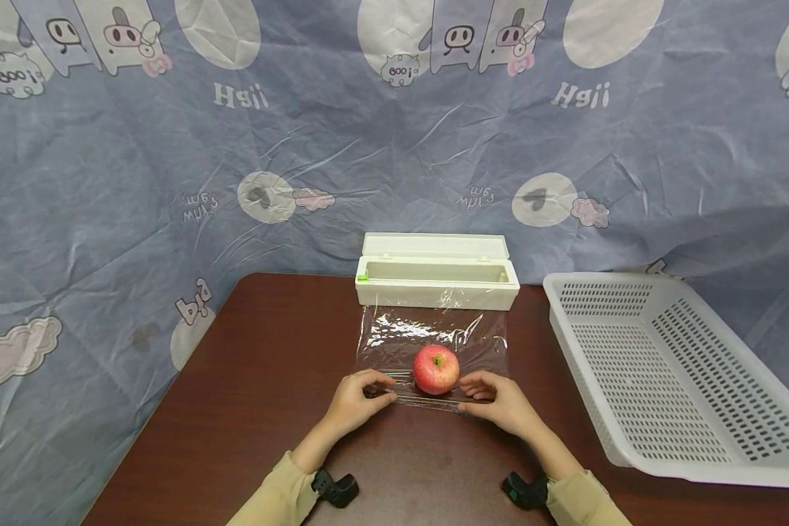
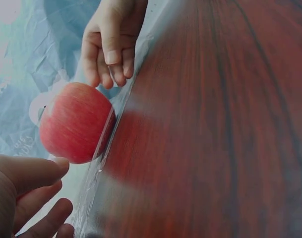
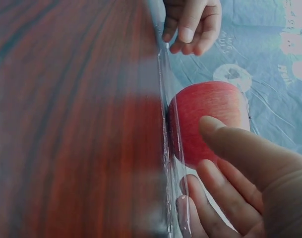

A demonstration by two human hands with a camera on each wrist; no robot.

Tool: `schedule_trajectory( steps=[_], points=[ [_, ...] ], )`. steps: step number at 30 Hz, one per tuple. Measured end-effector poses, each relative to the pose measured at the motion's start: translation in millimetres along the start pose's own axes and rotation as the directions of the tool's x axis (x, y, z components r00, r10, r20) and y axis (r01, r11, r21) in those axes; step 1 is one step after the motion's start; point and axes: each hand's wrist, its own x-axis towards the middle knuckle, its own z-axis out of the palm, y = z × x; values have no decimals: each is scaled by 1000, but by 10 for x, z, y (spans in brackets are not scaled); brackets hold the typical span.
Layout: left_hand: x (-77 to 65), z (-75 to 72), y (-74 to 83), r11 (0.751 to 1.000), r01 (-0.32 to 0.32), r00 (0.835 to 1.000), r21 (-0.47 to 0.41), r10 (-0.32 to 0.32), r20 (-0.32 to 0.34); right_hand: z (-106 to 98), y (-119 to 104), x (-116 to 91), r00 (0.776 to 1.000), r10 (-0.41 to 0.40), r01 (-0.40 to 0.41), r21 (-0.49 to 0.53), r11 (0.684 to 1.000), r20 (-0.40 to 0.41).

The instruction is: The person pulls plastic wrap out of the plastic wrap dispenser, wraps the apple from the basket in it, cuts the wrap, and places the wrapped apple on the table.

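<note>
A red apple (image 1: pixel 437 370) sits on a sheet of clear plastic wrap (image 1: pixel 394 336) drawn out from a white wrap dispenser box (image 1: pixel 437 294). My left hand (image 1: pixel 356 398) is at the left end of the wrap's near edge, thumb and fingers apart. On the other side, my right hand (image 1: pixel 500 400) has its loosely bent fingers beside the apple. In the right wrist view, the wrap's raised edge (image 3: pixel 183 208) overlaps the right fingertips, and the thumb overlaps the apple (image 3: pixel 205 109). The left wrist view shows the left thumb close to the apple (image 2: pixel 76 124).
A white perforated plastic basket (image 1: pixel 621 446) stands on the right of the dark brown wooden table (image 1: pixel 237 380). The dispenser's lid (image 1: pixel 435 245) stands raised at the back, with a small green piece (image 1: pixel 363 277) at its left end. A patterned blue-grey cloth (image 1: pixel 342 146) hangs behind.
</note>
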Motion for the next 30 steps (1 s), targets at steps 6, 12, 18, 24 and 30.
schedule_trajectory(
  steps=[6,12,18,24,30],
  points=[
    [7,18,-28,996,-20,1000,88,18,20,-5,15,-24,1000,-9,10,-44,999,29],
    [15,32,-77,988,-6,999,152,-2,51,-39,-199,-61,999,-19,21,-32,999,49],
    [13,35,-121,986,11,998,168,-21,60,-26,72,-26,995,-79,83,-62,995,59],
    [6,50,-145,984,24,997,179,-36,63,-32,169,-14,994,-81,87,-83,993,76],
    [-2,64,-153,989,5,999,147,-12,47,-44,187,-26,988,-138,145,-129,981,67]
  ],
)
